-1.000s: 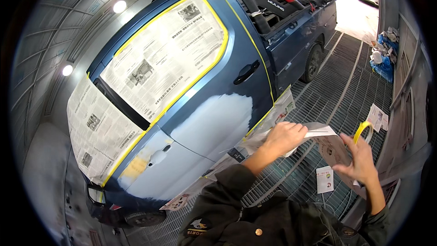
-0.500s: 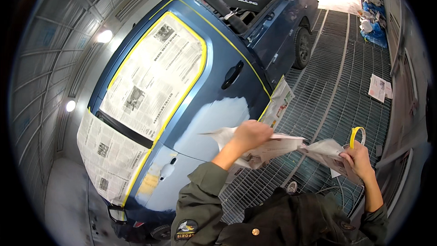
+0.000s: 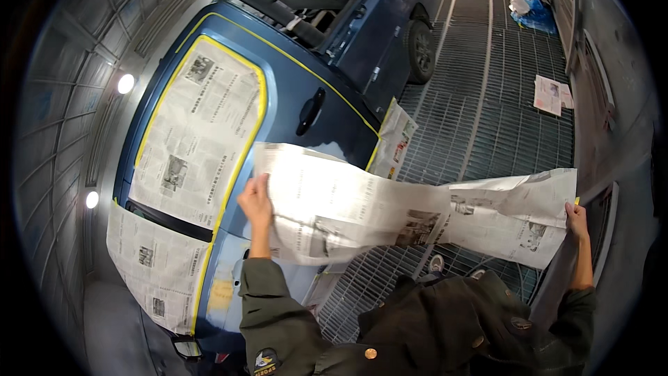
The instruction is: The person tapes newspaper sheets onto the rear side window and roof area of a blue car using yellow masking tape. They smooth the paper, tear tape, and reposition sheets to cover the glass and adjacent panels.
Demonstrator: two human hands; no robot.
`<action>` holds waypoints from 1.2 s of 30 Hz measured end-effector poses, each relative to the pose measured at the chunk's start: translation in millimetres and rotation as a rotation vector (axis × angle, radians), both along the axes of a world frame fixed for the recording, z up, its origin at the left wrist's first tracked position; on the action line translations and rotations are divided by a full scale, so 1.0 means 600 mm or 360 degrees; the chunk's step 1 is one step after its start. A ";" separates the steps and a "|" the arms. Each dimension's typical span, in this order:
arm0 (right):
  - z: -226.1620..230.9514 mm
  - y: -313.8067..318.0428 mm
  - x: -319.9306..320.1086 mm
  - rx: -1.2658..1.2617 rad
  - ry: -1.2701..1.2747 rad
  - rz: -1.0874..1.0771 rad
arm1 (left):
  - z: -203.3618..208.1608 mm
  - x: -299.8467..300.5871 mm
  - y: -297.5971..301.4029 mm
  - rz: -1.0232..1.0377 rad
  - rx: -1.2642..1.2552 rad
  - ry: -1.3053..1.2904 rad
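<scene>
A long sheet of newspaper (image 3: 348, 195) stretches between my two hands, in front of the blue pickup truck (image 3: 292, 69). My left hand (image 3: 257, 200) grips its left end, close to the truck's door. My right hand (image 3: 577, 220) pinches the right end; a bit of yellow tape (image 3: 577, 201) shows beside the fingers. The sheet sags and twists slightly in the middle, hiding much of the pale patch on the door panel. Newspaper (image 3: 195, 125) edged with yellow tape covers the rear side window, and more newspaper (image 3: 156, 264) covers the front window.
Metal floor grating (image 3: 463, 97) runs along the truck's side. A loose newspaper sheet (image 3: 550, 95) lies on it at the right. Blue and white plastic bags (image 3: 534, 14) are heaped by the far right wall. Taped paper (image 3: 395, 141) sticks out from the door's lower rear edge.
The newspaper, bunched and twisted before, is now spread out wide. My left hand has moved left and my right hand slightly right and up. The whole view has shifted.
</scene>
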State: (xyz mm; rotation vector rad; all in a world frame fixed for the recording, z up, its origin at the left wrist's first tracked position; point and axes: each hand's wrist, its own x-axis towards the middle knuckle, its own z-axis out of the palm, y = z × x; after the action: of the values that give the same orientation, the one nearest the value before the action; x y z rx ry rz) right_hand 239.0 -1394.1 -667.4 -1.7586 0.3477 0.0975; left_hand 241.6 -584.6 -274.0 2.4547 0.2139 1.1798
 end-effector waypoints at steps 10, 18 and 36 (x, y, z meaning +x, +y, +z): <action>-0.218 -0.191 -0.119 -0.0910 0.0766 -0.0809 | 0.024 -0.018 0.020 0.0218 0.0308 0.0061; -0.196 -0.110 -0.153 -0.0997 0.1006 -0.1046 | 0.028 -0.025 -0.009 0.0415 0.0260 0.0181; -0.096 0.134 -0.011 -0.0729 0.0185 -0.0634 | -0.021 0.044 -0.075 -0.0117 0.0797 0.0297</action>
State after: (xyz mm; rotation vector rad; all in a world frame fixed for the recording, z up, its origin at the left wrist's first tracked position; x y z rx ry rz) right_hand 232.3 -1313.9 -725.2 -2.0998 0.8505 -0.1807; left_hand 268.2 -629.9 -286.7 2.9785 -0.1389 1.0715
